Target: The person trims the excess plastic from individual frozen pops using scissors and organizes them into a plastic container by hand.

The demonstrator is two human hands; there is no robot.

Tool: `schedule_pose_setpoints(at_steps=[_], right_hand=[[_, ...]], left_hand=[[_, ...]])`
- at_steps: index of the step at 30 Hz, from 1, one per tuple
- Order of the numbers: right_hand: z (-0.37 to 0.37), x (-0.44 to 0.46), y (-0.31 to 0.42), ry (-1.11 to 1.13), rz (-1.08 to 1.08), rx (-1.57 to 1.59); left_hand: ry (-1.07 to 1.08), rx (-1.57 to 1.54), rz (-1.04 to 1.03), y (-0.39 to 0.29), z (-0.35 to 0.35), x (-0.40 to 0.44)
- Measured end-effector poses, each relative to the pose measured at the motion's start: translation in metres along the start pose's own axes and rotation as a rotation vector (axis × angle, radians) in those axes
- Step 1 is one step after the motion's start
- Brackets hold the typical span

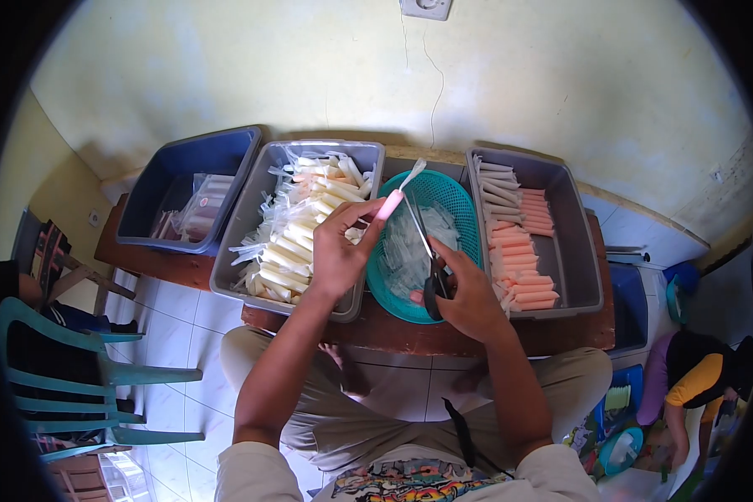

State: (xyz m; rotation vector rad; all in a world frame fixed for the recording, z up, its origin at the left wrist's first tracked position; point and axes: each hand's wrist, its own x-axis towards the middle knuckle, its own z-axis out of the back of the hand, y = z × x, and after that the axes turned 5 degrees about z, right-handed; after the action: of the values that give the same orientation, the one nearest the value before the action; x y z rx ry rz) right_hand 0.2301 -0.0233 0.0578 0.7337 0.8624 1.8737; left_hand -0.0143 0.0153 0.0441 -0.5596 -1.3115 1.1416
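My left hand (341,247) is closed round a pink plastic-wrapped ice stick (388,206), held tilted with its twisted clear plastic tail pointing up. In my right hand (470,294) is a pair of scissors (433,289) with black handles. Its blades point up toward the tail end of the stick; whether they touch it I cannot tell. Below both hands stands a turquoise plastic basket (377,280) holding many clear plastic scraps. A grey tub (226,266) to the left is heaped with cream and some orange wrapped sticks. The right grey tub (571,259) holds rows of orange and whitish sticks.
A dark blue tub (146,201) with plastic packets stands at the far left of the wooden bench (343,335). A green plastic chair (63,385) is at left. At lower right another person in a yellow sleeve (696,378) bends near basins on the floor.
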Motion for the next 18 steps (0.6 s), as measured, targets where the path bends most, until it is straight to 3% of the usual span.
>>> schedule_pose_setpoints(at_steps=[3, 9, 18], right_hand=[[0.015, -0.01, 0.004, 0.069, -0.01, 0.201], [0.023, -0.016, -0.001, 0.116, 0.112, 0.258], [0.014, -0.014, -0.002, 0.076, 0.081, 0.134]], left_hand=[[-0.036, 0.064, -0.037, 0.006, 0.006, 0.002], [-0.002, 0.218, -0.078, 0.002, 0.007, -0.007], [0.091, 0.299, -0.177, 0.003, 0.001, -0.016]])
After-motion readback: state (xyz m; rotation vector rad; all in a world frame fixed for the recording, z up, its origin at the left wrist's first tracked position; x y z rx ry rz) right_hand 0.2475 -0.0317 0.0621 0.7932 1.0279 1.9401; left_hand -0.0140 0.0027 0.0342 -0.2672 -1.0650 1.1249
